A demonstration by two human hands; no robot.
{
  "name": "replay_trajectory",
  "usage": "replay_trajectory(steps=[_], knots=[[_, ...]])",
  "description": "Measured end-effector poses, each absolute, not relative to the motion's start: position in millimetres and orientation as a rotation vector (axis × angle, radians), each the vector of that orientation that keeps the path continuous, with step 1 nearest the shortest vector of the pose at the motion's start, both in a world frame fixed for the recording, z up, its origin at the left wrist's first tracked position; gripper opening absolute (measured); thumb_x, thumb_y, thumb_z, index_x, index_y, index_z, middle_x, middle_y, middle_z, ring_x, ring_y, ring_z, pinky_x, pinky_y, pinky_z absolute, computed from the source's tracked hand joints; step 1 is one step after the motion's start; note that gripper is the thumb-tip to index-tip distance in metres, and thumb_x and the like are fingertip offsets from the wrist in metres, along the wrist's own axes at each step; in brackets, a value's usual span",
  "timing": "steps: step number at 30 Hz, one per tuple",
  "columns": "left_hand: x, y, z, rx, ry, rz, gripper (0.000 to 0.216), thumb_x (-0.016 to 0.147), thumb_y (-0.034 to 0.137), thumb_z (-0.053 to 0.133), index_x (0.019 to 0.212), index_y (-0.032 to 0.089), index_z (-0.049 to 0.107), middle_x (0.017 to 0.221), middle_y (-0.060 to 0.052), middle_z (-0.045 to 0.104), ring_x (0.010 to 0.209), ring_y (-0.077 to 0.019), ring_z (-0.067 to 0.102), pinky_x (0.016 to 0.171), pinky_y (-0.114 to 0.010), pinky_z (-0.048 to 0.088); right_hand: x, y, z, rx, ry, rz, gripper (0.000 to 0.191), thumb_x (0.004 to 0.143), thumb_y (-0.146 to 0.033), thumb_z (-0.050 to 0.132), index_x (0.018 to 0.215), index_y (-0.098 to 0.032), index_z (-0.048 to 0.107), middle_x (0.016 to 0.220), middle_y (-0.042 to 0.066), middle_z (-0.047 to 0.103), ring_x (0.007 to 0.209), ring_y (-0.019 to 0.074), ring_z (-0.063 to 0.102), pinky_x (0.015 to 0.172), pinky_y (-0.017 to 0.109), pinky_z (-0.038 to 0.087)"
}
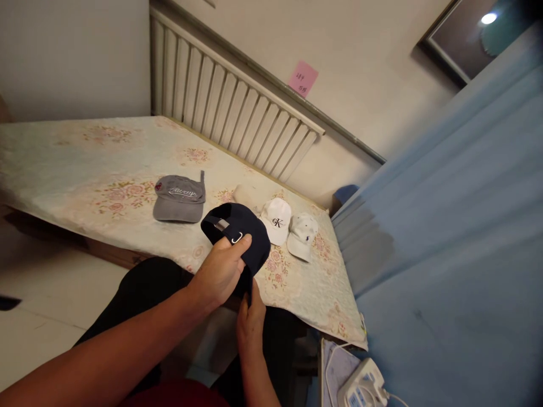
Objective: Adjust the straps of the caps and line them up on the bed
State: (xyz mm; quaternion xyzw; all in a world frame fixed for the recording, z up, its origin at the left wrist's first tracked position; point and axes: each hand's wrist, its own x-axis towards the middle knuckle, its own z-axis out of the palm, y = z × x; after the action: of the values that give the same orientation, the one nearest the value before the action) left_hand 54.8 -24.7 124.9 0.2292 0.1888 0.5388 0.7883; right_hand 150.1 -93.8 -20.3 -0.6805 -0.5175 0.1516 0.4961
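Observation:
A dark navy baseball cap (pixel 254 240) is between my two hands, above the near edge of the table. My left hand (pixel 223 271) is closed on its side, thumb on top beside a small white mark. Lower down, my right hand (pixel 251 314) grips the cap's lower edge; some of its fingers are hidden. A grey cap (pixel 179 198) with white lettering lies to the left on the floral cover. Just right of the navy cap are a white cap (pixel 276 220) with black letters and another white cap (pixel 302 234) with a small dark logo. A beige cap (pixel 247 196) is partly hidden behind the navy one.
The floral cover (pixel 85 186) spreads over the table. Behind it stands a white radiator (pixel 229 102), with a pink note (pixel 303 79) on the wall above. A blue curtain (pixel 445 226) hangs at the right. A white corded device (pixel 362 384) sits at the lower right.

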Motion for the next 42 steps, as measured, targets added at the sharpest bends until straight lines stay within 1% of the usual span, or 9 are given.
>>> replay_trajectory(steps=[4,8,14,19,23,27,33,37,42], knots=[[57.9,-29.5,120.4,0.513,0.476,1.128,0.034,0.083,0.022,0.062,0.117,0.024,0.063,0.115,-0.005,0.069,0.115,-0.0244,0.059,0.101,-0.037,0.045,145.9,-93.6,-14.7,-1.659,-1.167,0.376,0.048,0.086,-0.022,0.044,0.131,-0.008,0.053,0.128,0.017,0.062,0.120,0.0254,0.059,0.101,0.040,0.047],[61.0,-34.1,116.2,0.509,0.494,1.083,0.034,0.083,0.021,0.063,0.116,0.024,0.064,0.117,-0.005,0.069,0.114,-0.0242,0.060,0.099,-0.036,0.046,141.5,-91.4,-1.1,-1.648,-1.050,0.373,0.054,0.087,-0.029,0.049,0.137,-0.008,0.045,0.130,0.018,0.060,0.119,0.0256,0.059,0.099,0.039,0.048],[55.0,-32.4,124.5,0.496,0.343,1.105,0.024,0.085,0.019,0.060,0.108,0.020,0.068,0.106,-0.006,0.071,0.112,-0.0234,0.061,0.096,-0.033,0.048,145.4,-87.4,-1.4,-1.720,-1.176,0.190,0.046,0.091,-0.025,0.039,0.133,-0.008,0.050,0.140,0.018,0.051,0.132,0.0259,0.047,0.109,0.045,0.037],[51.1,-30.0,127.7,0.503,0.308,1.097,0.021,0.086,0.017,0.058,0.102,0.020,0.070,0.100,-0.006,0.072,0.109,-0.0233,0.062,0.093,-0.032,0.050,145.4,-88.6,-11.2,-1.714,-1.230,0.181,0.046,0.091,-0.022,0.039,0.133,-0.008,0.051,0.138,0.019,0.053,0.130,0.0263,0.049,0.107,0.045,0.039],[54.5,-35.1,125.7,0.493,0.320,1.090,0.023,0.087,0.019,0.057,0.106,0.022,0.069,0.098,-0.006,0.072,0.109,-0.0229,0.062,0.092,-0.032,0.050,144.1,-90.0,-6.3,-1.715,-1.151,0.262,0.049,0.091,-0.030,0.043,0.132,-0.005,0.051,0.136,0.021,0.054,0.127,0.0278,0.052,0.106,0.044,0.040],[59.0,-42.0,123.5,0.500,0.319,1.037,0.022,0.086,0.020,0.058,0.106,0.022,0.068,0.102,-0.005,0.071,0.110,-0.0221,0.061,0.093,-0.032,0.049,145.3,-89.8,4.9,-1.669,-1.047,0.312,0.050,0.089,-0.031,0.046,0.134,-0.009,0.049,0.134,0.019,0.057,0.125,0.0270,0.053,0.103,0.042,0.042],[61.9,-42.3,119.1,0.497,0.316,1.054,0.019,0.087,0.022,0.058,0.104,0.021,0.066,0.104,-0.006,0.070,0.111,-0.0216,0.060,0.095,-0.035,0.048,150.4,-89.1,6.8,-1.665,-1.067,0.333,0.047,0.091,-0.029,0.038,0.135,-0.016,0.049,0.140,0.014,0.052,0.134,0.0243,0.044,0.111,0.044,0.033],[64.0,-44.7,116.2,0.515,0.372,1.014,0.023,0.086,0.024,0.059,0.108,0.020,0.064,0.103,-0.007,0.070,0.110,-0.0225,0.060,0.096,-0.037,0.046,151.3,-89.6,5.0,-1.682,-0.981,0.366,0.049,0.087,-0.032,0.044,0.131,-0.013,0.053,0.134,0.017,0.057,0.127,0.0271,0.051,0.106,0.044,0.039],[67.3,-54.1,108.9,0.600,0.478,0.923,0.026,0.086,0.027,0.059,0.110,0.019,0.063,0.100,-0.007,0.071,0.105,-0.0237,0.062,0.100,-0.039,0.043,154.9,-90.9,10.6,-1.689,-0.848,0.192,0.063,0.076,-0.027,0.051,0.136,-0.008,0.046,0.136,0.019,0.054,0.127,0.0288,0.051,0.105,0.044,0.040]])
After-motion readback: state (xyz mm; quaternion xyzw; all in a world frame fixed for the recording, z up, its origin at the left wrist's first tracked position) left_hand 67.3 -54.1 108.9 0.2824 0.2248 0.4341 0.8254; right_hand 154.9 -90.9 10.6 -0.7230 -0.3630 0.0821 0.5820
